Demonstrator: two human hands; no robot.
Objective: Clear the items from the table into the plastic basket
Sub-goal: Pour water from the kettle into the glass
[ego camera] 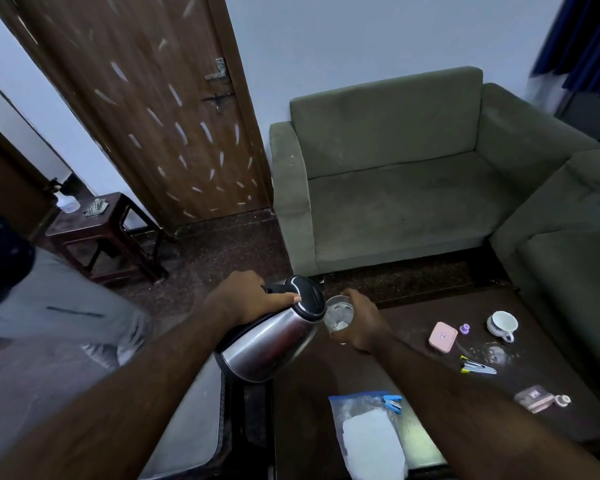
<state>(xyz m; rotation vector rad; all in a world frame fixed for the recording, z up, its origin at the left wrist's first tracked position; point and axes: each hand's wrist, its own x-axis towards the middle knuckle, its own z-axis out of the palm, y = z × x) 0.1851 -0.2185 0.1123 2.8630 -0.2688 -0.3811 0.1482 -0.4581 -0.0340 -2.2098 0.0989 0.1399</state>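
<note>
Both forearms are bare to the frame's edge, the left hand (246, 299) and right hand (361, 322) unadorned.

Green sofa (395, 188) against the wall, wooden door (146, 109), dark wooden stool (108, 233), blue curtain (582, 36)

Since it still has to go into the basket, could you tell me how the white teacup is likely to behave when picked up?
The white teacup looks ceramic, so probably rigid and fragile. It lies tipped on its side, so a push might roll it.
</note>
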